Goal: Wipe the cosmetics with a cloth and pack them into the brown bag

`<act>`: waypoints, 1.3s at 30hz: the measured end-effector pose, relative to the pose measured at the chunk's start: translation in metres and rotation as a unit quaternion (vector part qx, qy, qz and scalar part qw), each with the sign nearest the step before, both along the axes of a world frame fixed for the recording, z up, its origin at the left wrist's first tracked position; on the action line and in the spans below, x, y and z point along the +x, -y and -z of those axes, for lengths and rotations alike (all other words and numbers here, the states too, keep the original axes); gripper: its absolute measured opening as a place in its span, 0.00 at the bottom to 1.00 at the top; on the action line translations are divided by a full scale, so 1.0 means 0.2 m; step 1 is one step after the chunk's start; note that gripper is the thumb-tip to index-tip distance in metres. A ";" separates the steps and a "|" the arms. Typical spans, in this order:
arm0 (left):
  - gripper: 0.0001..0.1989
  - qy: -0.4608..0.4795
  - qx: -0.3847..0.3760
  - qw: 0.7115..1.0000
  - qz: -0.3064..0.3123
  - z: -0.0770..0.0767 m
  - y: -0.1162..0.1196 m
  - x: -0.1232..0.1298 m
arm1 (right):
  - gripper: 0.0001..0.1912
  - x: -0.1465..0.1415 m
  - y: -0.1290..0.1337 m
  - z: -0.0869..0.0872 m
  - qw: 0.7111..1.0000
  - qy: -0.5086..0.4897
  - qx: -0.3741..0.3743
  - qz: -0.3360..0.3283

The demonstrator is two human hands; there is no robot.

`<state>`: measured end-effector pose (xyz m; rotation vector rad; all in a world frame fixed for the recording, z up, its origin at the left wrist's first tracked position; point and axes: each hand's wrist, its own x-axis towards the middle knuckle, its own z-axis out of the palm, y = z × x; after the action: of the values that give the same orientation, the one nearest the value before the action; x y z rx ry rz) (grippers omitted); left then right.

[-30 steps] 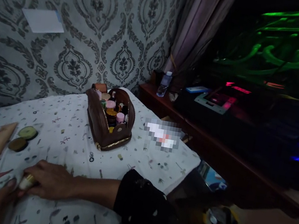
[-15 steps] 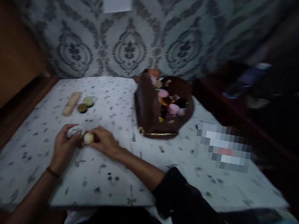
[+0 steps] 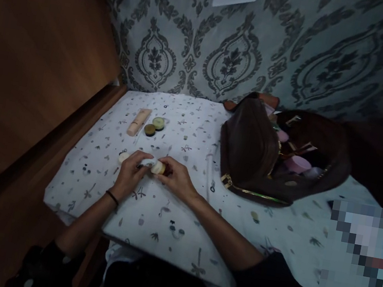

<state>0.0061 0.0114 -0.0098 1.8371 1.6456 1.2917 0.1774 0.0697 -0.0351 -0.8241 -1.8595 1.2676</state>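
My left hand (image 3: 130,172) is closed on a small white item (image 3: 148,161), partly hidden by the fingers. My right hand (image 3: 179,179) grips a small cream-and-amber bottle (image 3: 158,168), whose pale end touches or nearly touches the white item. A round pale object (image 3: 123,157) lies on the printed cloth just left of my left hand. Farther back on the cloth are a peach tube (image 3: 139,122), a green-topped round container (image 3: 158,123) and a darker olive one (image 3: 150,130) beside it.
An open brown bag (image 3: 250,144) with pink-lidded containers stands at the right of the cloth-covered table (image 3: 176,230). A wooden panel (image 3: 38,47) rises at the left, and a patterned wall is behind. A blurred-out item lies far right.
The view has shifted left and closer. My hands have come together, with the white item now against the bottle's pale end. A round pale object now shows beside my left hand.
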 end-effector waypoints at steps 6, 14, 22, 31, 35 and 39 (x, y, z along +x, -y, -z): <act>0.09 -0.014 -0.022 0.999 -0.024 0.01 0.00 -0.02 | 0.21 -0.01 0.00 0.01 0.997 -0.054 -0.057 -0.006; 0.07 0.024 -0.053 0.998 -0.008 0.02 0.01 -0.01 | 0.20 -0.01 0.00 0.00 0.990 -0.089 -0.103 0.038; 0.08 -0.039 0.001 0.997 0.068 0.04 0.03 0.01 | 0.17 -0.02 -0.03 0.05 0.991 -0.078 -0.038 0.100; 0.13 -0.085 0.052 0.991 0.090 0.06 0.05 0.00 | 0.19 -0.01 -0.02 0.05 0.990 0.003 0.094 0.105; 0.12 -0.085 0.064 0.991 0.087 0.05 0.05 0.00 | 0.20 0.00 0.00 0.03 0.986 0.048 0.129 0.096; 0.10 -0.077 0.064 0.992 0.073 0.02 0.06 0.01 | 0.22 0.01 0.02 0.03 0.980 0.081 0.162 0.088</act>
<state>0.0083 -0.0002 -0.0147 2.1388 1.5002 1.2461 0.1787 0.0660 -0.0403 -0.9090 -2.0020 0.7806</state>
